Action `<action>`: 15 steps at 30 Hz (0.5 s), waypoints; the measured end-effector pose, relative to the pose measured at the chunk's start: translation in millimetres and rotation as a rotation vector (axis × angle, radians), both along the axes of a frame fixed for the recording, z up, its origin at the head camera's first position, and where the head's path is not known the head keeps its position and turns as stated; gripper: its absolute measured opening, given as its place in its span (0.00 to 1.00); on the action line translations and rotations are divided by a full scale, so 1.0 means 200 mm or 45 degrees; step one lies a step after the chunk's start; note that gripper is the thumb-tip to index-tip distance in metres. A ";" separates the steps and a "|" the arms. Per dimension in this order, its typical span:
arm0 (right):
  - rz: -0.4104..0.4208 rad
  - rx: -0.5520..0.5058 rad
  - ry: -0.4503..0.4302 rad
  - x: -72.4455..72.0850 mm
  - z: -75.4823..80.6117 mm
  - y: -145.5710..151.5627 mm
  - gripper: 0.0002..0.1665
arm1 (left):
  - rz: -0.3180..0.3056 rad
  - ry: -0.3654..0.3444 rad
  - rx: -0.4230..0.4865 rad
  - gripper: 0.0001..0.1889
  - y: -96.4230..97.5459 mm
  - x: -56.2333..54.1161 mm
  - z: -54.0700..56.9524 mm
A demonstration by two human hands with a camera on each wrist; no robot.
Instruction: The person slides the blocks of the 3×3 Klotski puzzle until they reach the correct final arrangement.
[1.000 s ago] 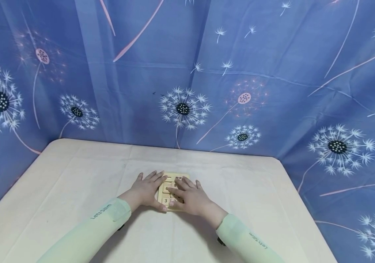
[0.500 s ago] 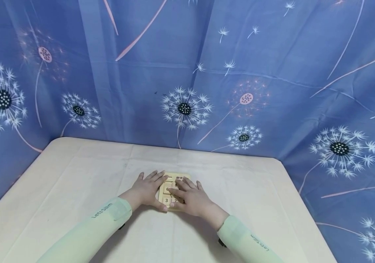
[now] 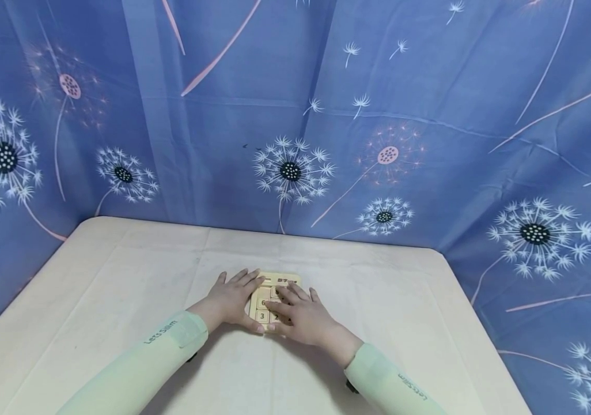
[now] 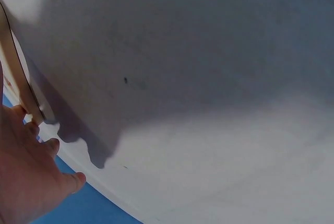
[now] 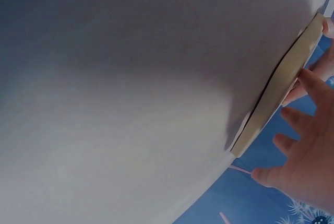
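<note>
A pale yellow number sliding puzzle (image 3: 273, 277) lies on the table in the head view, with tiles marked 6 (image 3: 262, 303) and 3 (image 3: 261, 316) showing. My left hand (image 3: 230, 301) rests along its left side, thumb at the near corner and extended fingers by the far one. Over the right half spreads my right hand (image 3: 306, 318), its fingertips touching tiles and its thumb at the near edge. That hand hides the right-hand tiles. In the right wrist view the puzzle's wooden side (image 5: 284, 85) shows beside the outstretched fingers.
A cream-covered table (image 3: 135, 276) with rounded far corners surrounds the puzzle. Blue cloth (image 3: 212, 173) printed with dandelions hangs behind it and along both sides.
Tile 6 has slid slightly toward me, with my right fingers shifting the same way and uncovering more of the puzzle's top strip. My left hand stays in place.
</note>
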State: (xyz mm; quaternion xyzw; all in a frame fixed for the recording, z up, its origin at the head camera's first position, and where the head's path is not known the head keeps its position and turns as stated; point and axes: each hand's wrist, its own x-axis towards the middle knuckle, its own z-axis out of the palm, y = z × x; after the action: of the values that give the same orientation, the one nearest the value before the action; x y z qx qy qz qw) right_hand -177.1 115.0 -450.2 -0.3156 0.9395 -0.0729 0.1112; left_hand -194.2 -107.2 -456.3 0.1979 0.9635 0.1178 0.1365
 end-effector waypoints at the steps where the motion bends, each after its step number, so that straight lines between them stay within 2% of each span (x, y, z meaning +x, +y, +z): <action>1: 0.002 0.001 0.001 0.00 0.00 0.00 0.34 | -0.001 0.000 -0.003 0.65 0.00 0.00 0.00; 15: 0.001 0.003 -0.016 -0.01 -0.01 0.01 0.34 | 0.001 -0.001 -0.004 0.65 0.00 0.00 -0.01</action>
State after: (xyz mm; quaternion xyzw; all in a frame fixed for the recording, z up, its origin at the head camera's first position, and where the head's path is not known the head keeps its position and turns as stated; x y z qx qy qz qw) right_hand -178.5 116.1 -451.8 -0.3154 0.9387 -0.0739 0.1175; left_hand -193.9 -107.2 -457.4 0.1971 0.9637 0.1164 0.1373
